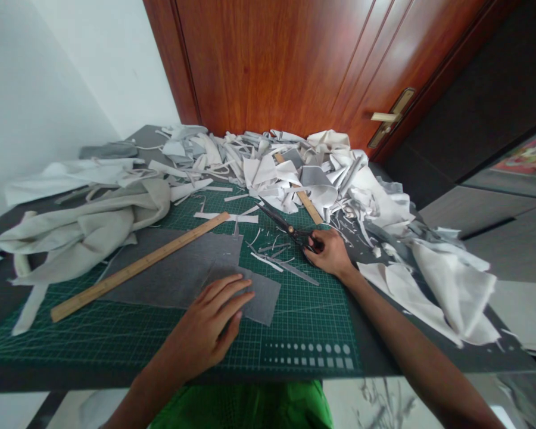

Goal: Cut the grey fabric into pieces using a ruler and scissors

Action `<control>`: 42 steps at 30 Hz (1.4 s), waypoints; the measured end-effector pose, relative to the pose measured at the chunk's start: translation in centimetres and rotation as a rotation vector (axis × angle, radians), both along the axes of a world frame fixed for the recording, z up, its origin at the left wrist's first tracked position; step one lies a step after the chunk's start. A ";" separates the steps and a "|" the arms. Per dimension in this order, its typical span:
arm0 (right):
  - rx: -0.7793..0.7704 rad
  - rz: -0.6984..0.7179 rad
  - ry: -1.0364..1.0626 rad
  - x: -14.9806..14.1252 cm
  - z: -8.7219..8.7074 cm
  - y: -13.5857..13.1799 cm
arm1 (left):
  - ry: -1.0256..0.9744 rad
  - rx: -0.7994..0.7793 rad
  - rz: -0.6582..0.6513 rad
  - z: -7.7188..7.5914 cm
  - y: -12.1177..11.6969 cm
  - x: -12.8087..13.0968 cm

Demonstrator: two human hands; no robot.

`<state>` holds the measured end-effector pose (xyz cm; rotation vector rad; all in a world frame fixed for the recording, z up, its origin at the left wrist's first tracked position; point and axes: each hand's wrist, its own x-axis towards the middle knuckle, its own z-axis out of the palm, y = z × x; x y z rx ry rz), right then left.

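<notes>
My left hand lies flat, fingers extended, on a small grey fabric piece. Beside and partly under that piece is a larger grey fabric piece, crossed by a wooden ruler. At the mat's right side, my right hand is closed around the handles of black scissors. Their blades point away to the upper left, resting low over the cutting mat. Thin fabric strips are scattered between my two hands. Beneath everything spreads a green gridded cutting mat.
White and grey fabric scraps are heaped along the back, with a second wooden ruler among them. Crumpled beige cloth lies left, and white cloth right. Behind the table stands a wooden door.
</notes>
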<state>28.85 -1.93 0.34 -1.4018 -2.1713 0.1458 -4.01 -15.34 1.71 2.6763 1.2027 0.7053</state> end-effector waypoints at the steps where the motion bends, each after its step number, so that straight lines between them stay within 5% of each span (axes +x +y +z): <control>1: 0.002 0.001 -0.003 0.0 0.0 0.0 | 0.032 -0.003 -0.021 -0.2 0.0 0.5; 10: 0.026 0.022 -0.030 -0.1 0.0 -0.2 | 0.156 -0.047 -0.223 -0.4 0.2 2.2; 15: 0.041 0.082 -0.096 -0.3 0.3 -0.5 | 0.174 0.008 -0.014 -1.4 0.1 2.4; 21: 0.041 0.088 -0.119 -0.6 0.4 -0.8 | 0.102 0.114 0.439 -2.5 0.0 2.0; 23: 0.031 0.083 -0.109 -0.6 0.4 -0.8 | 0.090 0.108 0.367 -2.2 0.0 2.0; 26: 0.017 0.078 -0.107 -0.6 0.4 -0.8 | 0.142 0.053 -0.007 -1.3 0.0 2.2; 28: 0.017 0.080 -0.111 -0.6 0.5 -0.8 | 0.170 0.031 -0.113 -1.1 0.0 2.4; 36: 0.029 0.096 -0.097 -0.7 0.5 -0.8 | 0.116 0.117 0.431 -2.9 0.3 2.0; 38: 0.025 0.098 -0.097 -0.7 0.5 -0.8 | 0.117 0.105 0.344 -2.5 0.2 2.0; 42: 0.023 0.106 -0.091 -0.7 0.5 -0.8 | 0.187 0.048 -0.055 -1.4 0.0 2.4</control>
